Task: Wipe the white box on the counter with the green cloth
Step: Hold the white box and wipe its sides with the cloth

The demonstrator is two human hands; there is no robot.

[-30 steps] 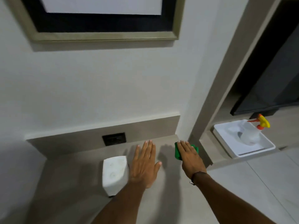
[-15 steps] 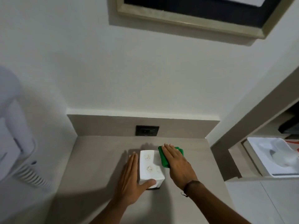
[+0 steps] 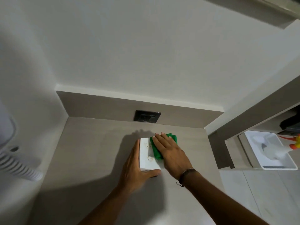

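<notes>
A small white box [image 3: 146, 155] with brownish smudges on its top stands on the grey counter [image 3: 90, 148]. My left hand [image 3: 134, 169] braces it, palm flat against its left side and thumb along its near edge. My right hand [image 3: 171, 153] lies flat on the green cloth [image 3: 156, 153], pressing it onto the right part of the box top. Most of the cloth is hidden under that hand; green edges show at the fingertips and beside the palm.
A dark wall socket [image 3: 147, 118] sits in the backsplash behind the box. A white appliance [image 3: 14, 148] bulges at the left edge. To the right, past a wall end, a white tray [image 3: 289, 164] holds a spray bottle [image 3: 276, 153] with an orange-yellow trigger.
My left hand has moved from the box's right to its left side and holds it. My right hand has slid the cloth leftward from the counter onto the box top.
</notes>
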